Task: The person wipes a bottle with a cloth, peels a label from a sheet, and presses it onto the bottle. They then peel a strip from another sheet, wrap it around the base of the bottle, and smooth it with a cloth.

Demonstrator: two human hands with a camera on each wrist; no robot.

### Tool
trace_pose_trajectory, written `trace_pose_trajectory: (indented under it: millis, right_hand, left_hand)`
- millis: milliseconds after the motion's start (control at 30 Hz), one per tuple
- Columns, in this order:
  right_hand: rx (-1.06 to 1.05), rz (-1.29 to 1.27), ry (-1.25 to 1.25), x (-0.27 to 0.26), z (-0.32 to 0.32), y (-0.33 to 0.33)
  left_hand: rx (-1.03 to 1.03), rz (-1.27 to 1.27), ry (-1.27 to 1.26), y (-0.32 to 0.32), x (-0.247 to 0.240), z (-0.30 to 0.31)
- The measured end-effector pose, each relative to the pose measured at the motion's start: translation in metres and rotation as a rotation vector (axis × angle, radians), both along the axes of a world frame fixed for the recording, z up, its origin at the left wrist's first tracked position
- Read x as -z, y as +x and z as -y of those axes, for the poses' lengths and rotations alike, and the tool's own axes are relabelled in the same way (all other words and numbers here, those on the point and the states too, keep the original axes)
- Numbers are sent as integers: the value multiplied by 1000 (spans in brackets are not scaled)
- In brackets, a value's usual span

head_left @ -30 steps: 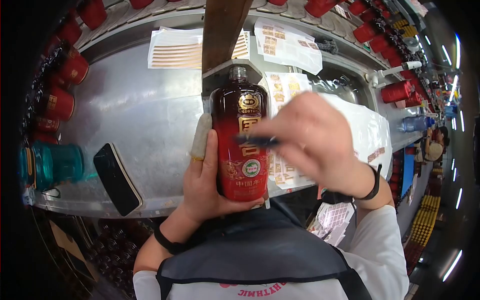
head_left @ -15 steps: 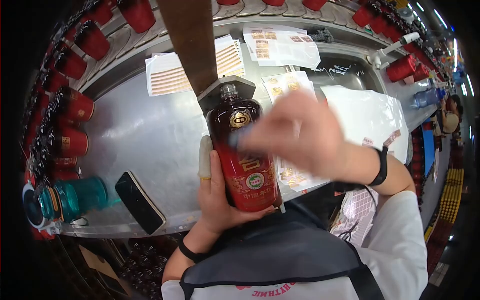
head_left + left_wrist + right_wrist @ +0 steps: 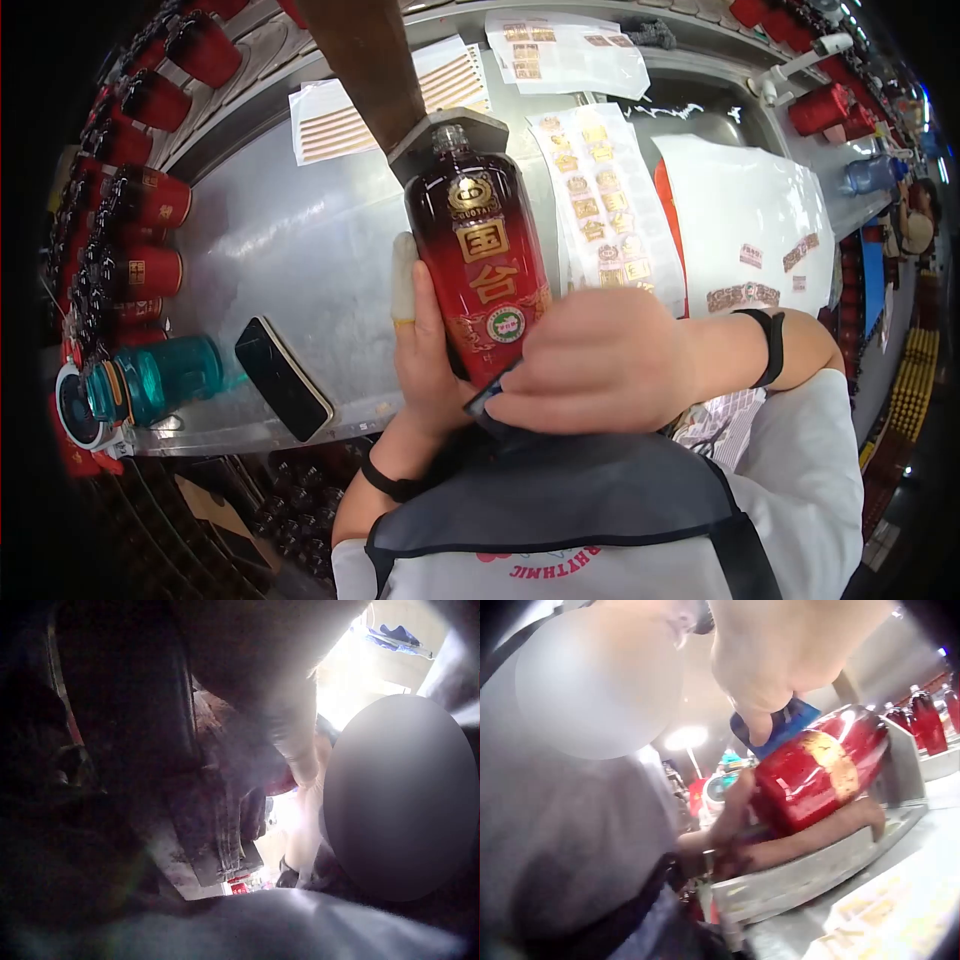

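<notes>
A dark-to-red bottle [image 3: 480, 250] with gold characters lies in a metal holder [image 3: 455, 122], its neck away from the body. The left hand [image 3: 425, 360] grips the bottle's left side near its base, a pale cover on one finger. Over the bottle's lower right, the right hand [image 3: 600, 365] pinches a dark blue flat tool. In the right wrist view the blue tool [image 3: 776, 727], held by the right hand [image 3: 780, 660], touches the red bottle [image 3: 817, 780] near its base. The left wrist view is too dark to tell the bottle.
Sheets of gold decals [image 3: 605, 200] lie right of the bottle, beside a white sheet [image 3: 745, 220]. A striped sheet [image 3: 350, 120] is at the back left. A phone [image 3: 283, 378] and a teal jug [image 3: 175, 378] stand left. Red bottles [image 3: 150, 195] line the conveyor.
The right hand has moved down from the bottle's upper and middle part to its base with the blue tool. The left hand keeps its grip. The head view has shifted.
</notes>
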State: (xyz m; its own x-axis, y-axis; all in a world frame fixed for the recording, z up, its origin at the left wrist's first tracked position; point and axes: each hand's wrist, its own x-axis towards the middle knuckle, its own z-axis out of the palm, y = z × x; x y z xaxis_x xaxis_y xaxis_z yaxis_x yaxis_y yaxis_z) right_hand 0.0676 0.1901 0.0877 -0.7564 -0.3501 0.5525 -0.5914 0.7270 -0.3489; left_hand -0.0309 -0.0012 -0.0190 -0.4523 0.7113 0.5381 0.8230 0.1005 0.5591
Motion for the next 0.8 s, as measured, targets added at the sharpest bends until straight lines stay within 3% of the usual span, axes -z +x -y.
trace_pose_trajectory:
  millis: [33,67,100,133,167,200,267,367,467,567,800]
  right_hand:
    - [-3,172,-115,-5,2,4]
    - [124,309,-63,-10,-6,-2]
    - [241,394,-409,0,-18,-8]
    - [397,526,-552,-11,-29,-14]
    - [429,385,-579,-7,-44,-18]
    - [540,208,-442,-10,-48,-18]
    - [534,120,-329,-18,-32,-11]
    - [207,-123,14,7,-12,4]
    - [231,-147,50,4,0,15]
    - [350,-233,94,8,-3,8]
    - [320,-175,153,-2,-5,5]
  left_hand:
    - [1,84,-53,5,-13,2]
    - [2,162,-105,8,-20,3]
    - [31,184,-53,8,-20,1]
    - [43,179,-63,8,-21,0]
    - [31,160,-67,8,-21,0]
    - [15,142,-69,8,-22,1]
    - [-11,135,-122,10,-23,3]
    - [0,146,-48,9,-21,0]
    - [-5,267,3,14,-11,-1]
    - [18,206,-9,11,-19,-2]
    - [-9,170,8,11,-21,-2]
